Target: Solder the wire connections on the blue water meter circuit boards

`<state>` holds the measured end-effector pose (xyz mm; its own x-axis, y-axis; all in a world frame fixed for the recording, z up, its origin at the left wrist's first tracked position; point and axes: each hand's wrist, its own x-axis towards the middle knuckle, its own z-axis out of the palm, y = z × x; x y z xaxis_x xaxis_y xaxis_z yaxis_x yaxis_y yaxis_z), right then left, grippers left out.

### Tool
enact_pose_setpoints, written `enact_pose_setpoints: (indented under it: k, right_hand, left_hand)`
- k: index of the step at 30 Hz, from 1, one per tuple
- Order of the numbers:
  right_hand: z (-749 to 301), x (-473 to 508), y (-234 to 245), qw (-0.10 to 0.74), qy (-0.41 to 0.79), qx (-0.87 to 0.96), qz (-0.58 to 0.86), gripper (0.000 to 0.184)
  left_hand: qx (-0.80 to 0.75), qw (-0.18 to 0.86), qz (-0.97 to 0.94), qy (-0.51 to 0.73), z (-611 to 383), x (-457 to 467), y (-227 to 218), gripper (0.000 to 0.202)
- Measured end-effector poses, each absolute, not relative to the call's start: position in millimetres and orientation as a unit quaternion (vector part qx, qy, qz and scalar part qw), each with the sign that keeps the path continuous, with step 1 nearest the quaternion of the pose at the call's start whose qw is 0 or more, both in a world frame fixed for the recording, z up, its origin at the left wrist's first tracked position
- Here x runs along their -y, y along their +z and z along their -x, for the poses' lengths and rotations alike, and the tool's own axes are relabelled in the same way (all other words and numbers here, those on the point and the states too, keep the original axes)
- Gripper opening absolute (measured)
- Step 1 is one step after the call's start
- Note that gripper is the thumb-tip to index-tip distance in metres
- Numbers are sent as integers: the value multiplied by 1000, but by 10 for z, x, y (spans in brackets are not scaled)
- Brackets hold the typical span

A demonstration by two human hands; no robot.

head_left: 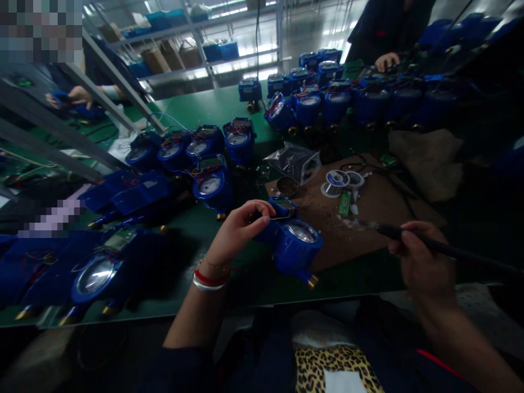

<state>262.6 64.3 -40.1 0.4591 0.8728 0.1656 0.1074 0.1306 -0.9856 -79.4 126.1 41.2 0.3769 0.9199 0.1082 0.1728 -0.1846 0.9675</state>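
A blue water meter with a round glass dial and brass fittings lies on the green table in front of me. My left hand is curled on its top left side, fingers closed near the small open box with wires. My right hand grips a dark soldering iron like a pen; its tip points left over the brown board, a short way right of the meter.
Several more blue meters stand in rows at the left and far right. Solder spools, a small tin, a clear plastic bag and a green circuit piece lie on the board. Other people's hands work at the back.
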Motion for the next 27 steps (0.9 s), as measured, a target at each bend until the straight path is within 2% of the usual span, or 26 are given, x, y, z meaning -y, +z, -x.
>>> enact_pose_setpoints:
  k: [3,9,14,27]
  right_hand:
    - [-2501,-708,-252,674,347,381,530,15]
    - [-2207,-734,-13,686,393,393,469,15]
    - [-2028,-750,46,661,427,448,425,16]
    - [-1781,-805,68,578,447,522,440,20]
  left_hand:
    - [-406,493,-668,383,802,-1261,416,10]
    - [-408,498,-662,385,805,-1261,420,10]
    - [-410,496,-664,382,805,-1262,428,11]
    - [-427,492,-659,376,795,-1265,438,13]
